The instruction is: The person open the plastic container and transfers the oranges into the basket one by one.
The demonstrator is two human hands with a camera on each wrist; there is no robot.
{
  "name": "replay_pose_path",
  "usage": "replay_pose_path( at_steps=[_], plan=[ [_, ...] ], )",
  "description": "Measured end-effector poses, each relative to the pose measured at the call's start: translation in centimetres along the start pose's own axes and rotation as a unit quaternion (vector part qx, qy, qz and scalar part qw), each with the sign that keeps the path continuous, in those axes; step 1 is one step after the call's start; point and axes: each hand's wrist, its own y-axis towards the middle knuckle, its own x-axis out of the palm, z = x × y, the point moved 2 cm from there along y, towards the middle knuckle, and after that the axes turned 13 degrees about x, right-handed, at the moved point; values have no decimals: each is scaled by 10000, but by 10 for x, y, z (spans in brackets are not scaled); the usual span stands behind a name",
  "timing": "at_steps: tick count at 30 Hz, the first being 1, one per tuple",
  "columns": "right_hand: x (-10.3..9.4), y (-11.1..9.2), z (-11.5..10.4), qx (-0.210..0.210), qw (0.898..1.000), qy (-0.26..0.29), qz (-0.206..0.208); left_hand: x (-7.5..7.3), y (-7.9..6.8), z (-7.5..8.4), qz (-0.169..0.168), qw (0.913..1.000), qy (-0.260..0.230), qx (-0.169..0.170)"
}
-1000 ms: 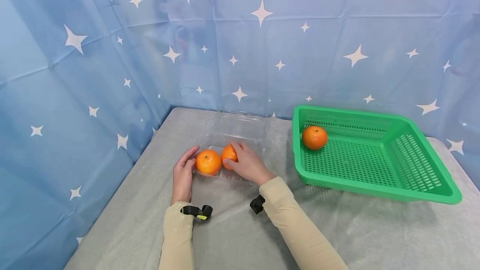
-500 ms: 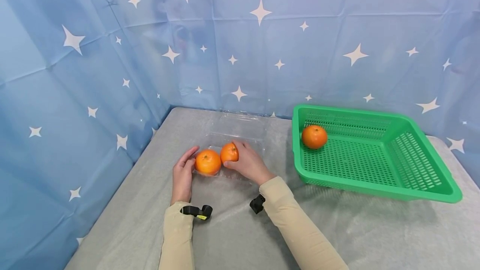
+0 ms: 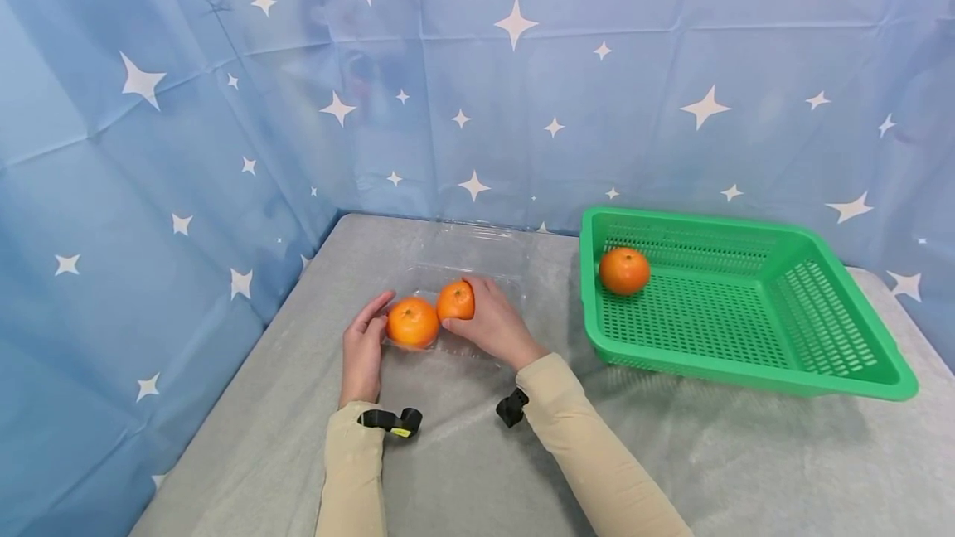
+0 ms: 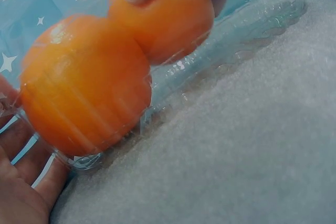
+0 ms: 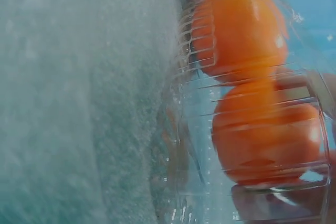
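Two oranges are at the clear plastic clamshell box on the table in the head view. The left orange sits in the box's left end. My right hand grips the other orange with thumb and fingers. In the left wrist view this gripped orange is raised above the box floor and overlaps the left one. My left hand rests against the box's left end, its fingers spread fairly straight along the outer wall.
A green perforated basket stands on the right of the grey-covered table. One orange lies in its left corner. The box's clear lid stands open at the back. A blue star-patterned curtain borders the table's back and left.
My right hand has raised its orange slightly, away from me and out of the box floor. The left hand and the left orange have stayed in place.
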Motion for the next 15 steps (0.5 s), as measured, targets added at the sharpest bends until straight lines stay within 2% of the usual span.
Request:
replay_pose_path(
  at_steps=[15],
  plan=[
    [-9,-9,-4,-470,9960,617,449,0,1,0,-2,10000,-2,-8]
  ],
)
